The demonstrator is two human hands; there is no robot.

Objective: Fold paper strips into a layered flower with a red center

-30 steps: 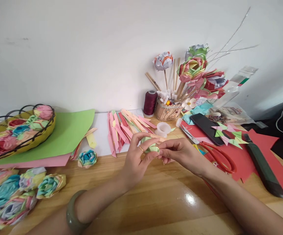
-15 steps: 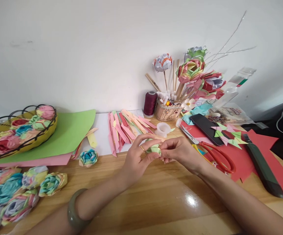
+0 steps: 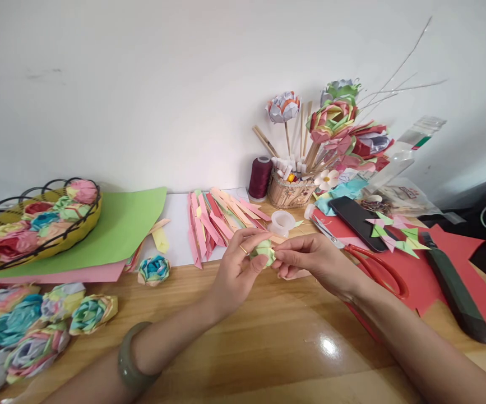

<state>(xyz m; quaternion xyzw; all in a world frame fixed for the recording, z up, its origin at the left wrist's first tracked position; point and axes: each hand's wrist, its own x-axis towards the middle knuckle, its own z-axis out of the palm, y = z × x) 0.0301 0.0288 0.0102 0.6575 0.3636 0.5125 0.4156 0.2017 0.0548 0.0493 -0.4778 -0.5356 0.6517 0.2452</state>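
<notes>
Above the middle of the table, my left hand [image 3: 240,269] has its fingers and thumb closed around a small light-green paper flower [image 3: 263,251]. My right hand [image 3: 305,258] pinches at the flower's right side with thumb and fingertips, partly hiding it. Just behind my hands lie folded paper strips [image 3: 209,221] in pink, peach and green, fanned out on a white sheet [image 3: 179,213]. A small clear plastic cup [image 3: 282,223] stands behind my right hand. Left of my hands, a blue-and-green paper flower [image 3: 154,270] sits on the wood.
A yellow basket [image 3: 78,227] of paper flowers stands at the left, with more flowers [image 3: 36,350] before it. Dark red thread [image 3: 260,178] and a stick holder [image 3: 292,192] are at the back. Right lie red-handled scissors [image 3: 377,269], a phone [image 3: 356,219] and a cutter [image 3: 459,297].
The green flower has turned slightly between my hands, and more of it shows. My left fingers have shifted a little around it. The view has moved slightly left.
</notes>
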